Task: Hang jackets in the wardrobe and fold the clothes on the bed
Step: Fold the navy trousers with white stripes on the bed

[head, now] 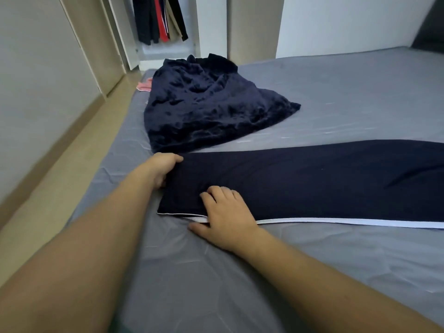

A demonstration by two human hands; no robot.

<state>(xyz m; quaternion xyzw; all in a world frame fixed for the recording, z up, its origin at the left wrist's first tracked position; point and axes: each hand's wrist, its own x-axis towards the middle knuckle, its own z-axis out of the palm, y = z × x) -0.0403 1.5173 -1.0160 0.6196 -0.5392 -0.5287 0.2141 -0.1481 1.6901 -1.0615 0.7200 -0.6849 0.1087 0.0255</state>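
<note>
Two hands work one dark navy garment (312, 179) lying flat along the grey bed (336, 97): the left hand (162, 168) grips its left end, fingers curled around the edge, and the right hand (227, 216) presses flat beside the white-trimmed near edge.

Two bare forearms, no sleeves; left hand (161, 167), right hand (228, 216) ungloved, ringless.

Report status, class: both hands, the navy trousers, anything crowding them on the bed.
Left hand grips trouser end. Right hand presses flat on navy trousers by the white stripe. Crumpled velvet garment lies just beyond, nearly touching.
</note>
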